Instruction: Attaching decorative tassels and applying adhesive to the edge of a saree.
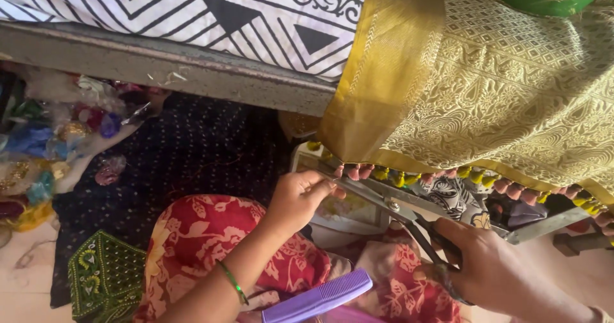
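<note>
A golden patterned cloth (499, 93) hangs over a bed edge, its lower hem lined with small pink and yellow tassels (441, 177). My left hand (297, 198) pinches the hem's left end, near the first tassels. My right hand (486, 265) grips the black handles of a pair of scissors (390, 204), whose metal blades point left toward the left hand, just below the tassel row. A green bangle sits on my left wrist.
A purple comb (320, 296) lies on my red floral lap (204, 240). The grey bed frame (160, 64) carries a black-and-white patterned sheet (211, 9). Bags of coloured beads and thread (45, 150) lie at left, a green embroidered piece (105, 275) at lower left.
</note>
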